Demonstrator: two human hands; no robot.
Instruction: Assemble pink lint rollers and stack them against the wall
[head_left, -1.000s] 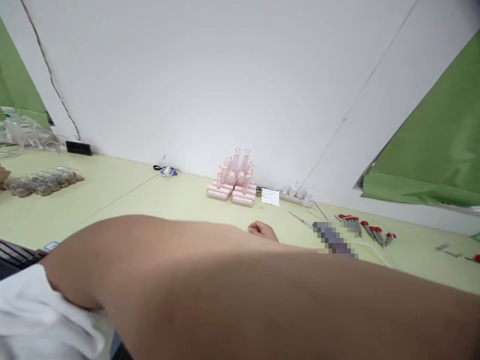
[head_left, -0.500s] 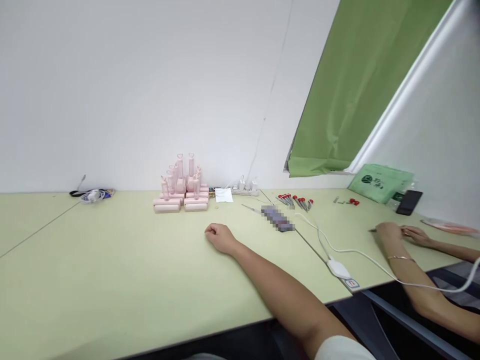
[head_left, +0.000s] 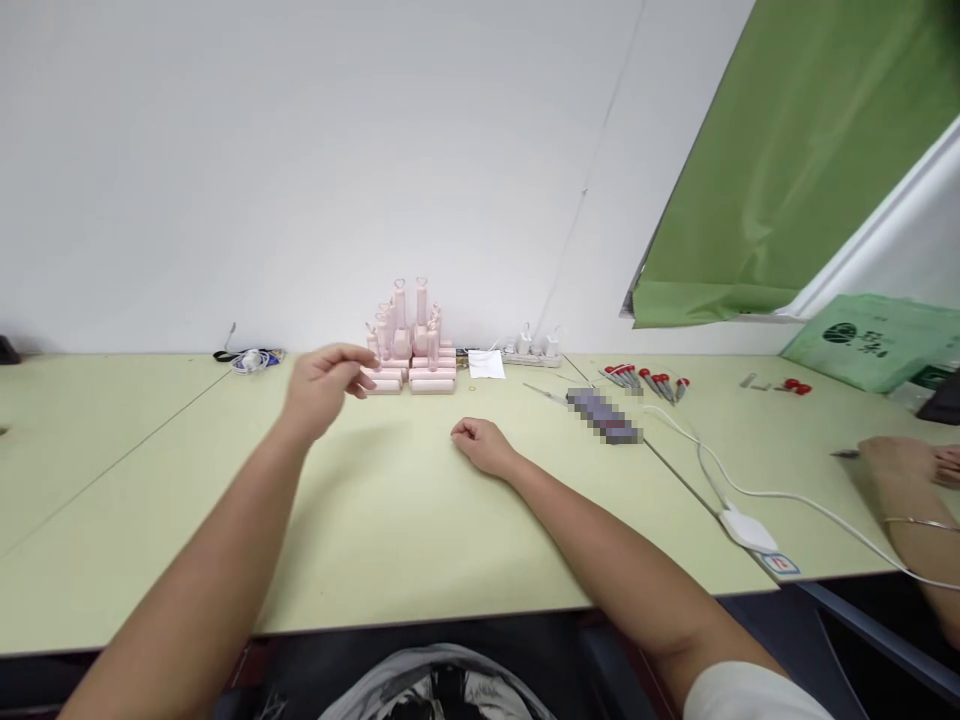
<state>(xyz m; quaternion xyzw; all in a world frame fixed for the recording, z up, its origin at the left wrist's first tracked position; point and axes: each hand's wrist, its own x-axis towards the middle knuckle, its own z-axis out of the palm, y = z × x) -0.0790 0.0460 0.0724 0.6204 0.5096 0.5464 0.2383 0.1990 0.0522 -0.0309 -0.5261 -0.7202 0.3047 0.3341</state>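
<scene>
My left hand (head_left: 326, 385) is raised above the table with thumb and fingers apart and nothing visible between them. Just beyond its fingertips stands a cluster of pink pieces: slim upright tubes (head_left: 421, 305) with loops on top, and pink blocks with rounded edges (head_left: 433, 384) lying in front. From this view my fingers overlap the cluster's left edge; whether they touch it I cannot tell. Resting on the tabletop (head_left: 390, 520), my right hand (head_left: 484, 445) has its fingers curled closed, with nothing seen in them. A small ring-like piece (head_left: 472, 388) lies beyond it.
Right of my right hand lie a blurred-out dark object (head_left: 604, 416), red-topped grey tools (head_left: 664, 386) and a white charger (head_left: 748, 530) with its cable. A power strip (head_left: 532, 358) and white paper (head_left: 487, 364) sit by the wall. Another person's hand (head_left: 896, 465) works at far right.
My left hand has come into view and reached toward the pink pieces. The view has swung left, so things appear further right. My right hand stays resting on the table.
</scene>
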